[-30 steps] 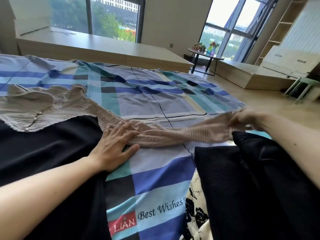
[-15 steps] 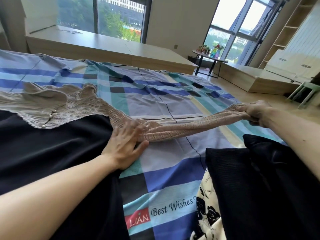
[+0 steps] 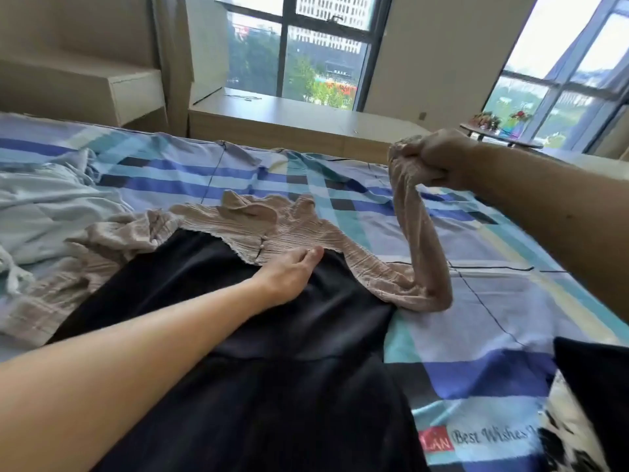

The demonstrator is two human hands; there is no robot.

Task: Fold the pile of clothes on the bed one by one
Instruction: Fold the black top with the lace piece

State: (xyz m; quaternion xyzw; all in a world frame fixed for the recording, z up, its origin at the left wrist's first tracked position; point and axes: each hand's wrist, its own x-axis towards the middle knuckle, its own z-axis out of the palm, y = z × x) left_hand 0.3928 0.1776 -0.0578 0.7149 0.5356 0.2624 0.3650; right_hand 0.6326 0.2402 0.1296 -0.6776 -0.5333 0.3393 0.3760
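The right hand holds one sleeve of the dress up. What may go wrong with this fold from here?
1. The sleeve hangs bunched and twisted from the right hand; laid over like this, it may crease.
2. The left hand rests only on the dress chest; a pull could drag the shoulder askew.
3. The other sleeve lies crumpled beside the light blue garment and may tangle.

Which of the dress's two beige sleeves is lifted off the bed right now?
The sleeve on the right, gripped at its cuff by the right hand and held up; the other sleeve lies crumpled on the bed.
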